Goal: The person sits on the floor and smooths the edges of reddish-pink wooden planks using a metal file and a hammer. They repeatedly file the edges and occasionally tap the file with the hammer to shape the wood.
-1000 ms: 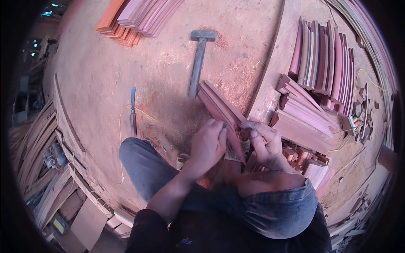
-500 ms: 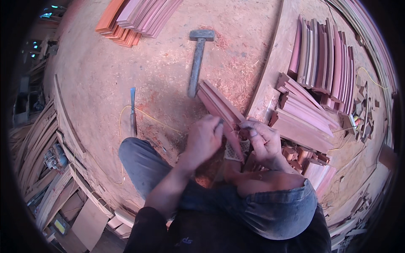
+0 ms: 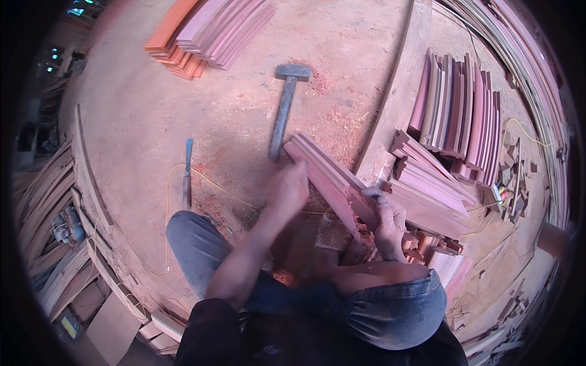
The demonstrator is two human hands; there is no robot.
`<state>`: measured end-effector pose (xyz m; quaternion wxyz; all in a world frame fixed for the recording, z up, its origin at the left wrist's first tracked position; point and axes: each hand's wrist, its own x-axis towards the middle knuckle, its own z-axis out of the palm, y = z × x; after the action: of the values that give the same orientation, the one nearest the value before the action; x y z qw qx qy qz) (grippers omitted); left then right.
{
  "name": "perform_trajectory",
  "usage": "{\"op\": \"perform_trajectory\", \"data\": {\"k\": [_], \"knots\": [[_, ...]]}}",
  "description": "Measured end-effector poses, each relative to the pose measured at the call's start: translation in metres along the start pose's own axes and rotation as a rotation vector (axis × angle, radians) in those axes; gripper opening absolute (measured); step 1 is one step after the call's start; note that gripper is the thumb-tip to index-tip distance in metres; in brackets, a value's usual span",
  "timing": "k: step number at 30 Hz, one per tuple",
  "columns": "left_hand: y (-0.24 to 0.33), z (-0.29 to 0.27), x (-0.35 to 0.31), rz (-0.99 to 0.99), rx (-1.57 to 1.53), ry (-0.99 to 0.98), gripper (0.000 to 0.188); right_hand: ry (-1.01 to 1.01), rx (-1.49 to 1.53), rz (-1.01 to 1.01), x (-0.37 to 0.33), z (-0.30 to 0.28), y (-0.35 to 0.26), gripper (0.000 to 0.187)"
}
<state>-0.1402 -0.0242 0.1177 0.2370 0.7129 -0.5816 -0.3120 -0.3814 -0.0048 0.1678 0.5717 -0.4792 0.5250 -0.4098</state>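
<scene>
A grooved reddish wooden moulding (image 3: 329, 178) slants across the space in front of my legs, its far end close to the hammer handle. My right hand (image 3: 389, 221) is closed on its near end, thumb on top. Against its left side, toward the far end, rests my left hand (image 3: 289, 190). That hand is curled and slightly blurred, and its fingertips are partly hidden by the wood. Beneath the near end, a bare foot in a light perforated shoe (image 3: 332, 235) shows in part. Curly red shavings (image 3: 365, 235) cling near my right hand.
A hammer (image 3: 285, 110) lies on the dusty floor, with a chisel (image 3: 188, 174) to its left. Stacked mouldings (image 3: 223, 30) sit at the far left. More mouldings (image 3: 458, 110) are piled at right beside a long board (image 3: 390, 104). A thin yellow cord (image 3: 223, 189) crosses the floor.
My left hand has slid from near the right hand toward the moulding's far end. My right hand has turned and closed over the near end. The whole view has shifted slightly.
</scene>
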Motion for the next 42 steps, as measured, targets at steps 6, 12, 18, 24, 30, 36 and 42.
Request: {"op": "perform_trajectory", "data": {"k": [6,12,18,24,30,36,42], "knots": [[0.079,-0.055,-0.078,0.209,-0.321,-0.333,0.037,0.025,0.05,0.038,0.005,0.0,-0.003,0.037],[-0.056,-0.02,0.036,-0.082,-0.016,-0.072,0.042,0.085,0.008,-0.091,0.007,0.003,-0.003,0.039],[0.07,-0.026,-0.048,0.0,-0.171,-0.368,0.042,0.128,0.009,-0.037,0.004,0.0,0.004,0.04],[0.038,-0.032,-0.015,-0.009,-0.409,-0.207,0.036,0.234,-0.042,0.082,0.013,-0.008,0.013,0.046],[-0.062,0.001,0.075,-0.213,-0.103,-0.007,0.031,0.286,0.103,0.126,0.011,-0.01,0.018,0.044],[0.062,0.01,-0.039,0.098,-0.16,-0.202,0.046,0.321,0.182,0.188,0.015,-0.016,0.015,0.043],[0.015,-0.01,0.013,-0.04,-0.276,-0.131,0.047,0.302,0.161,0.2,0.017,-0.018,0.009,0.041]]}}
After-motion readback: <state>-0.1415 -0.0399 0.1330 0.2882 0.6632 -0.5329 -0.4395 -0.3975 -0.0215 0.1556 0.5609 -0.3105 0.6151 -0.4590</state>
